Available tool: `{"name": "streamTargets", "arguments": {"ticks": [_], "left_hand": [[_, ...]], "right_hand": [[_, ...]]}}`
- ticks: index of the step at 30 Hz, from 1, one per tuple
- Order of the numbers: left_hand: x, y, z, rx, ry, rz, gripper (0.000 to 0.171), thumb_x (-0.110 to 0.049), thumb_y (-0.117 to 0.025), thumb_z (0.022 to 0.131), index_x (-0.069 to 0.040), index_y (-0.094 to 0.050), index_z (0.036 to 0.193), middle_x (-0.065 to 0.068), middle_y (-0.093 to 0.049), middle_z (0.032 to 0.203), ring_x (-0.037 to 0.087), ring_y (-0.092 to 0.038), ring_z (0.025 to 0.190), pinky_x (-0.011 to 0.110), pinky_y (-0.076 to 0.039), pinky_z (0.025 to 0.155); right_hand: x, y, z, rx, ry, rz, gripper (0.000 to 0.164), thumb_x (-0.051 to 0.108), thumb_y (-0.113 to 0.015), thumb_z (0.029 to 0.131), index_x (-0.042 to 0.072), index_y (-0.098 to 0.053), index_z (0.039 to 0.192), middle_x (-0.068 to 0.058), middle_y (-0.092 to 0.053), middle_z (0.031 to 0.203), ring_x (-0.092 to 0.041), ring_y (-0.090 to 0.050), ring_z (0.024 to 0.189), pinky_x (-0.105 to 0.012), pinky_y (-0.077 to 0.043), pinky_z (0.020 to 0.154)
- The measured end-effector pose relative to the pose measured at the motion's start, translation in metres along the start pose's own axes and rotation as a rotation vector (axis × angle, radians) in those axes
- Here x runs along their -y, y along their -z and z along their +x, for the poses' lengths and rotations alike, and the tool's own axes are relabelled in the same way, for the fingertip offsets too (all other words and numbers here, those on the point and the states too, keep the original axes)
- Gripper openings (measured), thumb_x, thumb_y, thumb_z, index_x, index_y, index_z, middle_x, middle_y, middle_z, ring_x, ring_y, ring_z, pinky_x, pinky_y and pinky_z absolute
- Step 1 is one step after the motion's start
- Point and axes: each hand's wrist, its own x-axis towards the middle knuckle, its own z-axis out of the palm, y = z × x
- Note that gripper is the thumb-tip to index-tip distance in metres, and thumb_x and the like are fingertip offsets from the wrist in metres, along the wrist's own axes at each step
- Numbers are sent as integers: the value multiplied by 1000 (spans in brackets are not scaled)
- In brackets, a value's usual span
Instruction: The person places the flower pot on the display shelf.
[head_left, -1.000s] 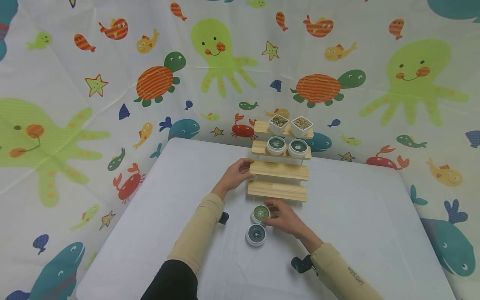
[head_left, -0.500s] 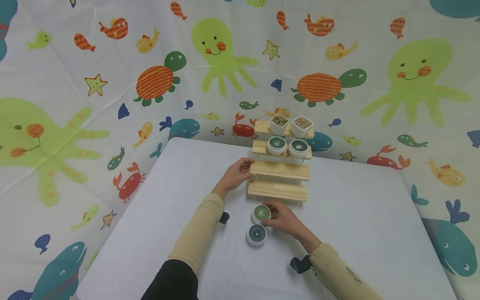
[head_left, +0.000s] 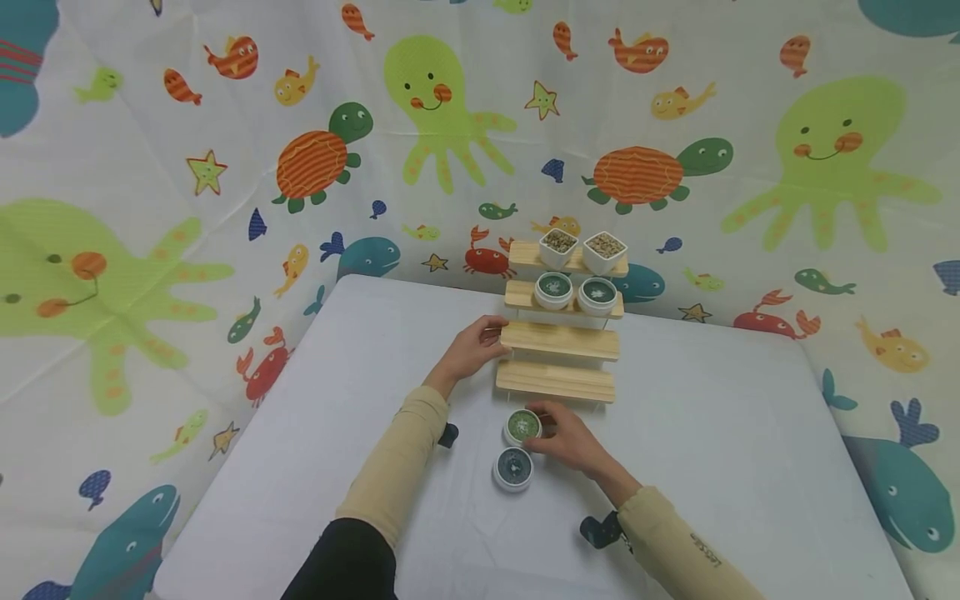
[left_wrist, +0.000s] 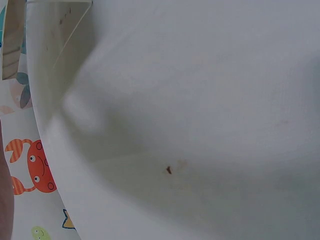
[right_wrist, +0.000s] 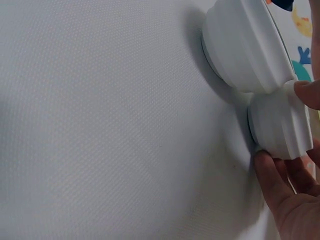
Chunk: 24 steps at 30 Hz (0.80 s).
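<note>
A tiered wooden display stand point(head_left: 557, 342) rises toward the back of the table, its two lower steps bare. At its left end my left hand point(head_left: 471, 348) grips the second step from the bottom. My right hand point(head_left: 572, 437) pinches a small round white pot with a green top point(head_left: 522, 426) between thumb and fingers, in front of the stand. Touching it on the near side is another white pot, with a dark blue-grey top point(head_left: 513, 468). In the right wrist view the held pot point(right_wrist: 280, 120) sits at table level, thumb at its rim, fingers below.
Two round white pots with dark green tops point(head_left: 554, 287) stand on the second step from the top. Above them, two square white pots of grainy filling point(head_left: 558, 247) occupy the top step. A white cloth point(head_left: 720, 450) covers the table; a printed sea-animal curtain point(head_left: 465, 108) hangs behind.
The curtain's left side has shifted slightly to the right. Both hands keep their holds, and the pots and stand stay in place.
</note>
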Motion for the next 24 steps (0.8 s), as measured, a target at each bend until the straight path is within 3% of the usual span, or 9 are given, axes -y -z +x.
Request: {"name": "streamTargets", "arguments": {"ticks": [13, 24], "left_hand": [[-1, -3, 2, -7, 5, 13, 54, -15, -74, 88, -5, -50, 136, 13, -52, 139, 23, -51, 129, 24, -44, 107], [-1, -5, 3, -16, 9, 11, 53, -15, -74, 88, -6, -51, 135, 12, -52, 138, 23, -52, 128, 24, -45, 107]], "right_hand": [[-1, 11, -1, -47, 7, -20, 56, 22, -81, 80, 7, -58, 128, -7, -60, 121, -26, -60, 112, -41, -54, 97], [13, 26, -1, -59, -30, -12, 57, 27, -79, 82, 10, -56, 131, -6, -59, 125, -25, -59, 112, -43, -54, 96]]}}
